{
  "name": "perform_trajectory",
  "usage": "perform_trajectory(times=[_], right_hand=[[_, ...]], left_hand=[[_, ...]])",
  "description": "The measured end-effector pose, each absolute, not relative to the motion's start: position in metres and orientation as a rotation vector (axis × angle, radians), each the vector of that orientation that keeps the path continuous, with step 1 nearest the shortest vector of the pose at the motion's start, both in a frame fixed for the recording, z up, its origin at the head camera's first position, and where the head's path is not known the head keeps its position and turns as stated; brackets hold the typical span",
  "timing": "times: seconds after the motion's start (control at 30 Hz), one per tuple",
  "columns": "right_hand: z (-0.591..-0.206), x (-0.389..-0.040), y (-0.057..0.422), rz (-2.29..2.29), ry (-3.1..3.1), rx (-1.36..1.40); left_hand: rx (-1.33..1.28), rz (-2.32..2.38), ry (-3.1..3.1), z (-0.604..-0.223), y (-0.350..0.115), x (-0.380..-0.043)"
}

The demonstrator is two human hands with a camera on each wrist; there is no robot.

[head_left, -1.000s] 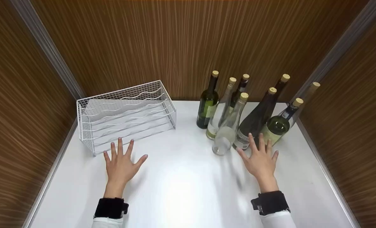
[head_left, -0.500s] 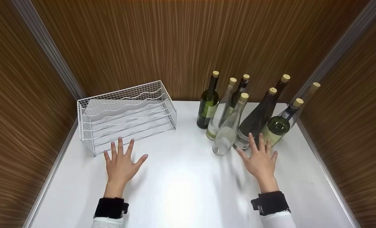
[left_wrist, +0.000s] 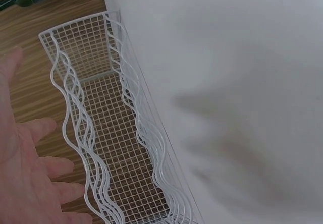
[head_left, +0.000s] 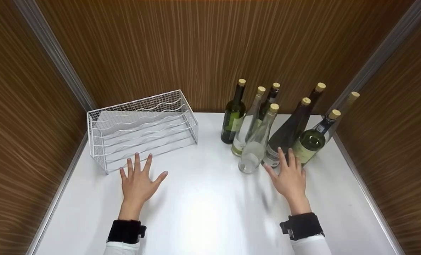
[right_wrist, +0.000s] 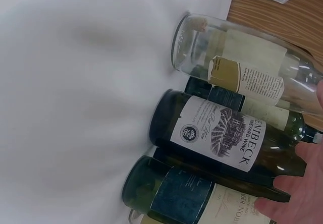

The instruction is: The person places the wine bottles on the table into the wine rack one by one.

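My left hand (head_left: 138, 186) hovers with spread fingers just in front of a white wire wine rack (head_left: 134, 101), holding nothing. In the left wrist view, wavy wires run along the wire rack (left_wrist: 116, 138). On the right side my right hand (head_left: 290, 180) is held out in front of a group of corked wine bottles, also holding nothing. Nearest to it are a dark bottle (head_left: 283, 136), a green bottle with a pale label (head_left: 311, 141) and a clear bottle (head_left: 252, 156). The right wrist view shows the dark bottle's white label (right_wrist: 219, 133). I cannot tell whether the fingertips touch any glass.
More corked bottles stand behind, among them a green bottle (head_left: 233, 120) at the group's left end. All stand on a white table (head_left: 203, 212). Wood-patterned panels (head_left: 196, 53) enclose it at the back and both sides. Each wrist wears a black band (head_left: 125, 231).
My left hand has shifted slightly right. The fingers of my right hand have drawn a little closer together, moving slightly left. The bottles and wine rack stay in place.
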State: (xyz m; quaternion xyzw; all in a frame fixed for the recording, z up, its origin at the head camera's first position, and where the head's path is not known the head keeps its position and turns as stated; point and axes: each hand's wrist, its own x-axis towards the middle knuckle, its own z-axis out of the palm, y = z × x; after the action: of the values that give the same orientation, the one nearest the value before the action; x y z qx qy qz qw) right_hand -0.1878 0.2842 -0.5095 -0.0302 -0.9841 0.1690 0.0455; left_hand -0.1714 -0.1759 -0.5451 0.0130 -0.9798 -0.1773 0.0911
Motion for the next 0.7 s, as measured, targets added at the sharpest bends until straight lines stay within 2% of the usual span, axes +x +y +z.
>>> perform_trajectory(times=[0.7], right_hand=[[-0.507,-0.205,0.262,0.925,-2.842,0.054]], left_hand=[[0.003,-0.73,-2.96,-0.541,-0.14,-0.175]])
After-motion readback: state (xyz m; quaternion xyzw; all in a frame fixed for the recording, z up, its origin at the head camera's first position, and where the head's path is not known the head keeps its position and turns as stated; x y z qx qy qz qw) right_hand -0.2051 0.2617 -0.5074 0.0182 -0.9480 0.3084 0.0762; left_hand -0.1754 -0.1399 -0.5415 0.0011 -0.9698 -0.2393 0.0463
